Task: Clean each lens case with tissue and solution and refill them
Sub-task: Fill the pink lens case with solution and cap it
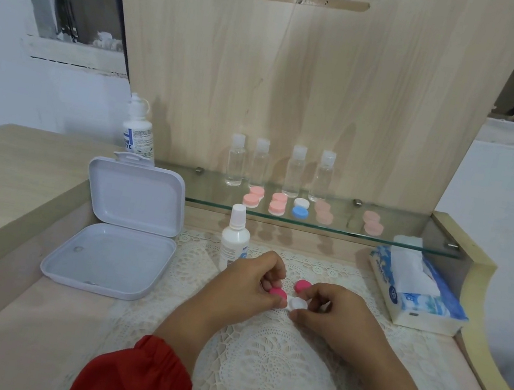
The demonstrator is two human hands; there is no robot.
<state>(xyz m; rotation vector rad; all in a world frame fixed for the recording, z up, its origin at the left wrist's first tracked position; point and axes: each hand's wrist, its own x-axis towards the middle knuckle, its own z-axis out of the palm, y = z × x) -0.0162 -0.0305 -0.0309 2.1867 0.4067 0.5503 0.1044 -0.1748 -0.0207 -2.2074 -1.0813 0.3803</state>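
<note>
My left hand [249,283] pinches a pink cap [278,293] on the near well of a white lens case [297,303]. My right hand [329,311] grips that case from the right, over the lace mat [271,367]. The case's far pink cap [302,286] sits just beyond my fingers. A small white solution bottle [234,238] stands upright behind my left hand. A larger solution bottle [138,132] stands at the back left. A tissue pack [416,289] lies at the right with a sheet sticking up.
An open white plastic box [120,233] lies at the left. A glass shelf [411,242] at the back carries several clear small bottles [294,173] and several lens cases, pink-capped [253,197] and one blue and white [301,208]. A wooden panel rises behind.
</note>
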